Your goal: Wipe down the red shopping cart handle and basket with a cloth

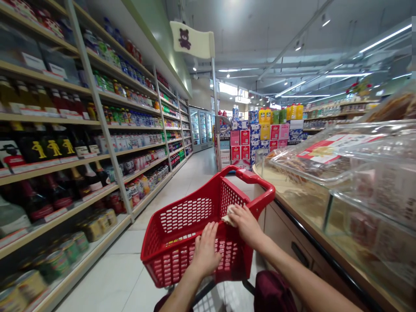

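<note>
A red plastic shopping cart [188, 208] with perforated walls stands in front of me, its handle [264, 184] toward the right. My right hand [244, 223] presses a crumpled whitish cloth [230, 216] onto the near rim, close to the handle end. My left hand [207, 249] rests against the near side wall, fingers stretched up to the rim and holding nothing. Something small and yellow lies low inside the cart, too hidden to name.
Shelves [110, 125] of bottles and cans line the left side. On the right is a counter [286, 234] with clear plastic food boxes [312, 160]. Stacked drink cartons [240, 151] and a pole with a bear flag [193, 39] stand ahead. Tiled floor [126, 264] runs between.
</note>
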`<act>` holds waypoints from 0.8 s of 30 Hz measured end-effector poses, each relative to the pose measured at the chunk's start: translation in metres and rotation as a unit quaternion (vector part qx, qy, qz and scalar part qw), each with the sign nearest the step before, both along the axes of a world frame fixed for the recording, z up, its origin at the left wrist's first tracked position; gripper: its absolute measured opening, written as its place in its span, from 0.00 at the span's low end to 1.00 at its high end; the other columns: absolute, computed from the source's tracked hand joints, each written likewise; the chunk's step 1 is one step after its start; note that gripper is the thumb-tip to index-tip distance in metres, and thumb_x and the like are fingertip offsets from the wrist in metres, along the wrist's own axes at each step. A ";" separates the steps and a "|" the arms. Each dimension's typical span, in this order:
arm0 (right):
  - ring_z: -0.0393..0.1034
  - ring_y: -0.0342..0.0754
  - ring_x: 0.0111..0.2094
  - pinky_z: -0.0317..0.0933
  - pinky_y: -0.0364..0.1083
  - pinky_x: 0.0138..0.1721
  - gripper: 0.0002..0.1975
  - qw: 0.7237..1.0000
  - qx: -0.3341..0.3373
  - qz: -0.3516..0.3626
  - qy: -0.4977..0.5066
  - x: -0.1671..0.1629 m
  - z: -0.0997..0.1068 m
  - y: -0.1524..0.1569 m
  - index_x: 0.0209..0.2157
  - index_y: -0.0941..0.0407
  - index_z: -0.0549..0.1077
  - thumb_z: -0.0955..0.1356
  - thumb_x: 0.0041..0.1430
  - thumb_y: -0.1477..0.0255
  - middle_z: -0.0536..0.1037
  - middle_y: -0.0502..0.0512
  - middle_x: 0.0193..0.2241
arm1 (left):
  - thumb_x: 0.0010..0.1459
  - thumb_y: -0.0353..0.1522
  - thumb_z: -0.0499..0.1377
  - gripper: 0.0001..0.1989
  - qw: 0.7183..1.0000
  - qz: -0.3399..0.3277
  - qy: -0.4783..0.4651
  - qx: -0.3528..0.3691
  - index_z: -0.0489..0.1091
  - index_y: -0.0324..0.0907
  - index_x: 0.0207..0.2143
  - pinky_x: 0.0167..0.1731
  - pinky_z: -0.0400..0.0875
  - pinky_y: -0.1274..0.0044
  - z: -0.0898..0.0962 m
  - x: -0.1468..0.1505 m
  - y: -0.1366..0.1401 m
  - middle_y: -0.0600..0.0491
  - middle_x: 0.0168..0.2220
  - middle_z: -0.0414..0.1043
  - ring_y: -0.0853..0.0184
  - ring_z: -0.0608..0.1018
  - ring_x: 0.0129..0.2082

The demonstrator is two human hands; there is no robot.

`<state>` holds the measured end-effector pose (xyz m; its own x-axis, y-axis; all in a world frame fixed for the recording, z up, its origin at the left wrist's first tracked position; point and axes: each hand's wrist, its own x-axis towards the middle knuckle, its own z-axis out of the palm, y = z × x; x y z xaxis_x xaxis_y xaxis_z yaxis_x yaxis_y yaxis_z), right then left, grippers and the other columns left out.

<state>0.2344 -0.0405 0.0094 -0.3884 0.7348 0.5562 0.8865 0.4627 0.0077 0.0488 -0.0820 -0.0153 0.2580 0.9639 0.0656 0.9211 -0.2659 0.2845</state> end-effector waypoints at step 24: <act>0.56 0.49 0.53 0.45 0.52 0.53 0.14 1.000 -0.016 0.008 0.026 -0.015 -0.002 -0.008 0.42 0.53 0.70 0.58 0.58 0.77 0.67 0.53 0.50 | 0.38 0.28 0.48 0.42 1.000 -0.013 -0.025 0.010 0.41 0.41 0.59 0.56 0.43 0.67 -0.002 0.000 0.001 0.55 0.62 0.38 0.67 0.42 0.61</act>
